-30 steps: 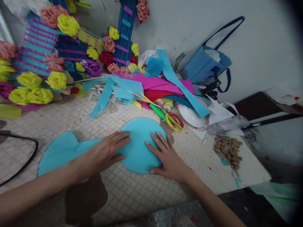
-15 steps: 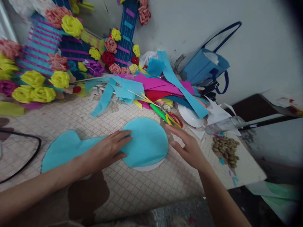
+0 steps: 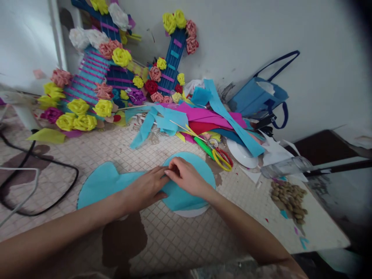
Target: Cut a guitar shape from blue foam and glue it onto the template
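A light-blue paper piece (image 3: 100, 180) lies flat on the table, a lobe at its left end and a rounded part at its right. Beneath the rounded end a white layer (image 3: 193, 212) peeks out along the near edge. My left hand (image 3: 147, 190) rests flat across the middle of the blue paper, fingers stretched out to the right. Above the round part is my right hand (image 3: 188, 178), its fingers curled in and meeting the left fingertips. Whatever those curled fingers may pinch is hidden. Scissors (image 3: 223, 159) with yellow and red handles lie beyond the paper.
Paper scraps (image 3: 200, 114) heap along the wall by a blue bag (image 3: 257, 95). Flower-covered paper models (image 3: 87, 79) stand back left. Black cable (image 3: 77, 176) loops at left. A clear bottle (image 3: 286, 166) and a pile of peanuts (image 3: 289, 199) are at right.
My right hand has moved left from beside the disc's right edge onto the paper, its fingers curling against my left fingertips. The left hand stays on the paper. The camera view has shifted.
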Demonstrator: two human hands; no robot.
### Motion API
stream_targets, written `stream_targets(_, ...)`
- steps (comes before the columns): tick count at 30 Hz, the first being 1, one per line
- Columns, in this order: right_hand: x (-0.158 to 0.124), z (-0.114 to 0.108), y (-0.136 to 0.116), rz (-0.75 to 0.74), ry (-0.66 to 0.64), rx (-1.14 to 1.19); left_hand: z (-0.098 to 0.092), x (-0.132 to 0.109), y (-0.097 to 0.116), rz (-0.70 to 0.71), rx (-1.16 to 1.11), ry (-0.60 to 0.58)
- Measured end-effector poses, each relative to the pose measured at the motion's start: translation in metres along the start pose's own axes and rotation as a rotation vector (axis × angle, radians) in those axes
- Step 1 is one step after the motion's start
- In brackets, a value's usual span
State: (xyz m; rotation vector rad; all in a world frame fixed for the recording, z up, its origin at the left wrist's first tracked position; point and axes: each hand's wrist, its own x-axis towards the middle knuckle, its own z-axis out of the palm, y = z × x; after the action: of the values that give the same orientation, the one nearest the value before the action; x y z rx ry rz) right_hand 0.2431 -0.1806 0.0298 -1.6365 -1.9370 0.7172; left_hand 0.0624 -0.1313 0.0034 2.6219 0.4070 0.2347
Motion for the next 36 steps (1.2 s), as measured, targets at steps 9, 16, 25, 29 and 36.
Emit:
stream_targets(9, -0.021, 0.016, 0.014, 0.080, 0.089, -0.019, 0.000, 0.000, 0.000, 0.013, -0.037, 0.004)
stream_targets(16, -0.020, 0.029, 0.026, 0.060, 0.224, -0.024, 0.001, -0.001, 0.000, 0.017, -0.053, 0.016)
stream_targets(25, -0.022, 0.033, 0.031, 0.040, 0.259, -0.057, 0.002, -0.005, -0.001, 0.053, -0.028, 0.016)
stream_targets(29, -0.021, 0.032, 0.030, 0.042, 0.252, -0.073, 0.002, -0.006, -0.001, 0.062, -0.033, 0.035)
stream_targets(36, -0.021, 0.032, 0.032, 0.025, 0.241, -0.086, 0.005, -0.007, -0.003, 0.087, -0.045, 0.080)
